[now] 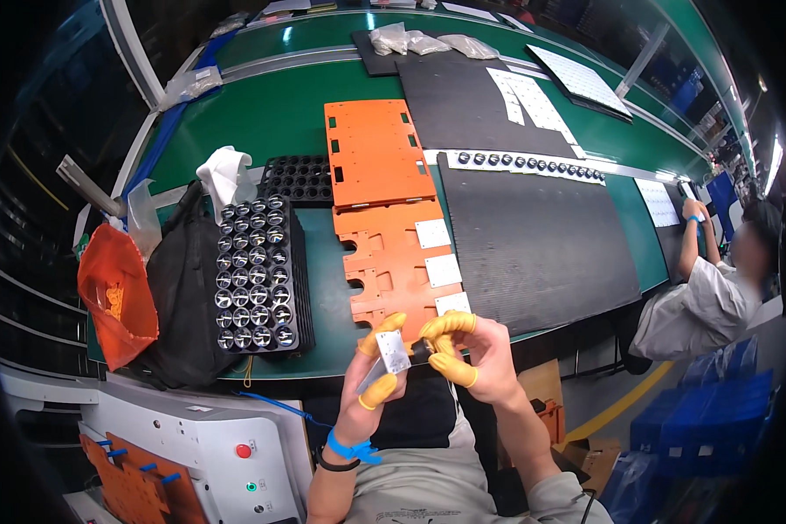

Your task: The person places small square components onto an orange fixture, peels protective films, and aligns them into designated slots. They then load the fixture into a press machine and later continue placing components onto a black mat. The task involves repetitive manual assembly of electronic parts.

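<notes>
My left hand [371, 375], with yellow finger cots and a blue wrist strap, pinches a small square white plate [394, 351] near the table's front edge. My right hand [467, 349], also wearing yellow cots, holds a small dark part against the plate's right side. Just beyond my hands lies an orange cut-out panel [393, 262] carrying three white square plates [443, 270]. To the left stands a black tray [258, 275] filled with several round lens-like parts.
A second orange panel [374, 153] and an emptier black tray [299, 178] lie farther back. Black mats [533, 236] cover the green table on the right. An orange bag [113, 293] and a black bag [179, 297] sit at left. Another person [707, 288] works at right.
</notes>
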{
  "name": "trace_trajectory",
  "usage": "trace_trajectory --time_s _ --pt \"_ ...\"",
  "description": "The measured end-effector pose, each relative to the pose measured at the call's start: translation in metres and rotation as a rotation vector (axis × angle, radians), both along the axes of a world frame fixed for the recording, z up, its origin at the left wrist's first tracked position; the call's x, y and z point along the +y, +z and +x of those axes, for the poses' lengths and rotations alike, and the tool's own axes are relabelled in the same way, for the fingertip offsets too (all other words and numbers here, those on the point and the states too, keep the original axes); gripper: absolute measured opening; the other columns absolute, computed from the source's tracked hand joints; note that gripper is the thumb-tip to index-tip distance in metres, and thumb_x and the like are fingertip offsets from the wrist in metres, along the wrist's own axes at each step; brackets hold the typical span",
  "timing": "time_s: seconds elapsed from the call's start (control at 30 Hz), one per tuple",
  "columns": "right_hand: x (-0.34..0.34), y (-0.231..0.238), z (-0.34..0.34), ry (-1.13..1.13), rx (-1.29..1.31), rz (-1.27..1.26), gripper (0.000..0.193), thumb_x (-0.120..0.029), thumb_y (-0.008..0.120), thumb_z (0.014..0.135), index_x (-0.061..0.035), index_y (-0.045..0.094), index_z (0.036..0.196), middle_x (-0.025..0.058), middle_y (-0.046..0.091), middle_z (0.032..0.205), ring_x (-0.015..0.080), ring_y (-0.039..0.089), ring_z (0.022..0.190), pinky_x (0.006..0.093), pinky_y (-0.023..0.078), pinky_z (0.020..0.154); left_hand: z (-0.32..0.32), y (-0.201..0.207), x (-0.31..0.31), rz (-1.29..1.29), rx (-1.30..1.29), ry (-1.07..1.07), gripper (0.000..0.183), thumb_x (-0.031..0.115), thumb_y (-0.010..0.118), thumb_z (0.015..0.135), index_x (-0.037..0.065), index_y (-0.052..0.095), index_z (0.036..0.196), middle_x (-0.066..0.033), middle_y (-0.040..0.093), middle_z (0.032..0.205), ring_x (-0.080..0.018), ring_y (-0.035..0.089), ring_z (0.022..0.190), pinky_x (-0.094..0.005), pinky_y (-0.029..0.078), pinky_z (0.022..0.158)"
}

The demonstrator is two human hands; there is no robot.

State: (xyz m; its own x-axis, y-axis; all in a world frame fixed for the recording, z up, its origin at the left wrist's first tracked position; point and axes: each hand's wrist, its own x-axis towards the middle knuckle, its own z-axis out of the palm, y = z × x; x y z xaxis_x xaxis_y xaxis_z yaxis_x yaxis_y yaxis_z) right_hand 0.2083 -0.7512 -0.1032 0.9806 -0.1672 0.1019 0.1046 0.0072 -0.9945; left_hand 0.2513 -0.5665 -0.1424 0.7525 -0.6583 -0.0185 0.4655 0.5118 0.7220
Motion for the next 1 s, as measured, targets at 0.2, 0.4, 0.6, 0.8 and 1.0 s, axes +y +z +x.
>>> trace_trajectory --time_s 0.2,0.4,0.6,0.8,1.0 --pt "0.011 0.003 0.002 0.026 -0.166 -0.177 0.032 0.001 0.078 0.079 0.0001 0.071 0.111 -0.0050 0.055 0.072 0.0026 0.040 0.061 0.0196 0.031 0.053 -0.005 0.005 0.010 0.107 -0.060 0.003 0.080 0.045 0.066 0.094 0.002 0.036 0.154 0.0039 0.051 0.096 -0.0040 0.033 0.065 -0.0205 0.025 0.057" --pt "0.012 0.014 0.004 0.049 -0.309 -0.443 0.040 -0.008 0.084 0.075 -0.0021 0.072 0.113 0.0013 0.048 0.065 0.0139 0.047 0.059 0.0301 0.035 0.059 -0.007 0.008 0.016 0.146 -0.091 0.022 0.087 0.053 0.069 0.091 0.001 0.036 0.153 0.0019 0.057 0.095 -0.0042 0.037 0.058 -0.0210 0.027 0.053" --pt "0.017 0.008 0.006 0.016 -0.407 -0.553 0.038 -0.014 0.085 0.076 -0.0055 0.074 0.111 0.0001 0.048 0.066 0.0163 0.046 0.064 0.0334 0.032 0.070 -0.012 0.005 0.016 0.093 -0.057 0.069 0.086 0.050 0.071 0.090 0.002 0.036 0.153 -0.0015 0.062 0.108 -0.0035 0.037 0.059 -0.0197 0.029 0.053" --pt "0.016 0.001 0.007 0.023 -0.438 -0.583 0.040 -0.017 0.085 0.076 -0.0073 0.074 0.113 -0.0002 0.049 0.070 0.0178 0.045 0.068 0.0350 0.034 0.076 -0.009 0.008 0.020 0.112 -0.062 0.026 0.086 0.046 0.072 0.091 0.002 0.034 0.153 -0.0010 0.061 0.106 -0.0033 0.038 0.060 -0.0194 0.029 0.054" --pt "0.018 0.004 0.006 0.015 -0.401 -0.749 0.048 -0.026 0.085 0.075 -0.0099 0.073 0.119 0.0053 0.058 0.094 0.0246 0.050 0.092 0.0428 0.038 0.093 -0.015 0.007 0.014 0.087 0.069 -0.004 0.081 0.050 0.068 0.093 0.002 0.036 0.150 -0.0008 0.057 0.102 -0.0048 0.042 0.063 -0.0218 0.034 0.055"
